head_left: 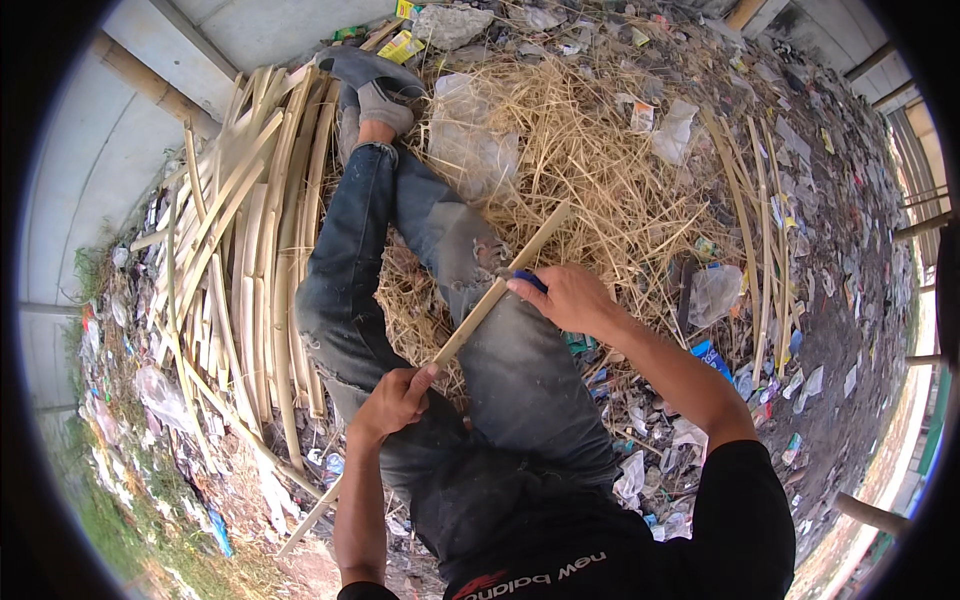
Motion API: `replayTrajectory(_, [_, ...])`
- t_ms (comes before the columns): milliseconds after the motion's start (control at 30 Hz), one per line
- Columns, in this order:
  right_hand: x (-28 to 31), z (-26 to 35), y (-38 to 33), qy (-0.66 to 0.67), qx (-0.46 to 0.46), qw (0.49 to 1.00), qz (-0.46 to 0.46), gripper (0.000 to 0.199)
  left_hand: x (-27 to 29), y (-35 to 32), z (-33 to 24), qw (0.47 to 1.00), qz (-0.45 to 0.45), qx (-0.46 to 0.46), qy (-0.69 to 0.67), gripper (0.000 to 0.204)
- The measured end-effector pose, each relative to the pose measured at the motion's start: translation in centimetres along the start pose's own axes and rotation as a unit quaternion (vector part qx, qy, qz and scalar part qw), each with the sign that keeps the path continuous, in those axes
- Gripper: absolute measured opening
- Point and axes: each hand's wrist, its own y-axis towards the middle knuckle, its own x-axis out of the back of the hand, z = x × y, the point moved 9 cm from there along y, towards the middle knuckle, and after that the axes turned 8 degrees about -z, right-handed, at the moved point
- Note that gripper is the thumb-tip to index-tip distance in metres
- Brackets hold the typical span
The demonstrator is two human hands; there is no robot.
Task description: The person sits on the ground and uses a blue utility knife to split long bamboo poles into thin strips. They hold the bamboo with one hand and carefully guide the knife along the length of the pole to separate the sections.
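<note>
A long pale bamboo strip (468, 332) slants across my lap, its far end over the straw and its near end past my left forearm. My left hand (392, 402) is closed around the strip near its middle, thumb on top. Further up the strip, my right hand (568, 298) grips a knife with a blue handle (530, 281). The short blade rests against the strip above my thigh and shows only in part. My legs, in worn jeans (350, 270), stretch out beneath the strip.
A large pile of split bamboo strips (262, 250) lies to the left of my legs. Thin shavings (580, 150) are heaped ahead and to the right. More long strips (765, 230) lie further right, on ground strewn with plastic scraps. A pale wall (90, 160) stands at the left.
</note>
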Motion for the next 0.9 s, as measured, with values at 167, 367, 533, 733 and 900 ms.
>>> replayTrajectory(167, [2.5,-2.7,1.9,-0.009,-0.061,0.998,-0.016,0.071,0.5,0.3,-0.6,0.999,-0.020,-0.022,0.041,0.072])
replayTrajectory(367, [2.1,-4.2,2.8,0.006,-0.065,0.997,-0.031,0.071,0.3,-0.1,0.1,0.999,-0.016,-0.016,0.038,0.072])
replayTrajectory(533, [0.8,-1.2,0.6,-0.011,0.038,0.999,-0.024,0.073,0.3,0.0,-0.8,0.998,-0.019,-0.027,0.047,0.071])
replayTrajectory(733, [4.8,-7.5,4.8,-0.021,-0.137,0.990,-0.036,0.072,0.9,0.0,-0.5,0.993,-0.048,-0.063,0.092,0.067])
replayTrajectory(900, [1.8,0.6,0.0,-0.027,0.032,0.999,0.007,0.073,0.6,-1.8,-4.0,0.966,-0.141,-0.166,0.137,0.050])
